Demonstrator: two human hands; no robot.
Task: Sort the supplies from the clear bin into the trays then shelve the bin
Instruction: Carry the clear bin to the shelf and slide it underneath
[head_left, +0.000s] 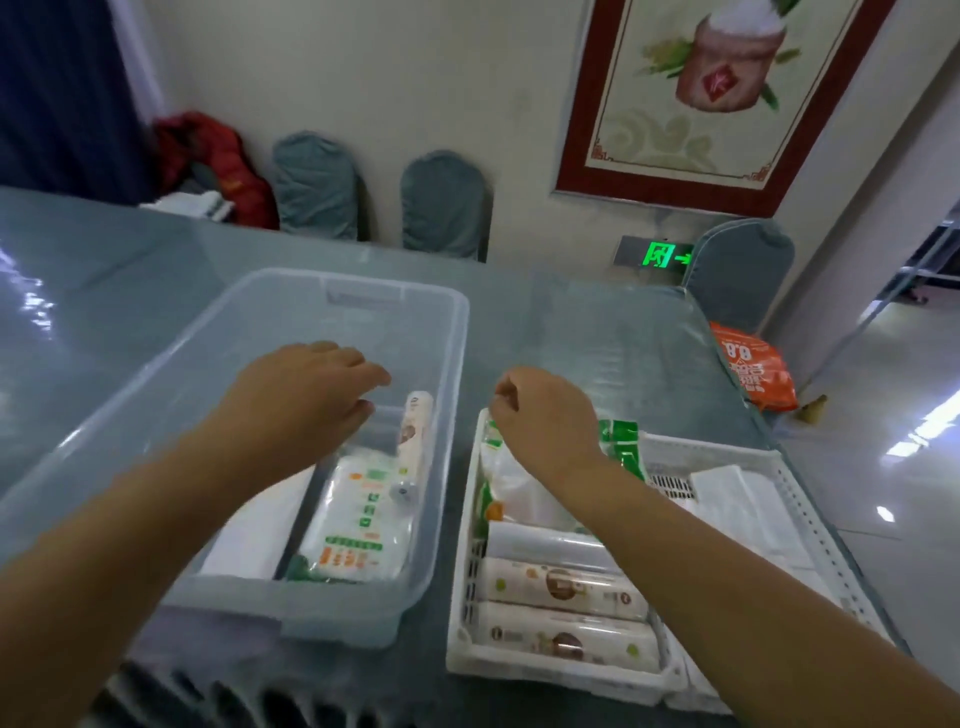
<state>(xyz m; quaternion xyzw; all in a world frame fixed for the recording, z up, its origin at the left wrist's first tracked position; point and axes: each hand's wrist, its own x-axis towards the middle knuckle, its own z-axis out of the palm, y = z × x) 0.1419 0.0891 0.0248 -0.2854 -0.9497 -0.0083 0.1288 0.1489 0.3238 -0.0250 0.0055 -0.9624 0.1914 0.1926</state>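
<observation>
The clear bin (291, 312) stands on the table at left. It holds a white-and-green packet (358, 519), a beige roll (414, 436) leaning along its right wall, and a white pack (260, 535). My left hand (306, 389) hovers inside the bin above these, fingers loosely curled, holding nothing. To the right sits a white slotted tray (462, 623) with two beige rolls (561, 590), a clear roll (545, 543) and green-and-white packets (621, 441). My right hand (545, 415) rests over the tray's far end, fingers curled at a packet's edge; a grip is unclear. A second white tray (795, 499) holds white packs.
The table (104, 291) has a glossy blue-grey cover. Covered chairs (441, 208) stand against the far wall, with a red bag (218, 161) at left. An orange bag (753, 369) lies on the floor past the table's right edge.
</observation>
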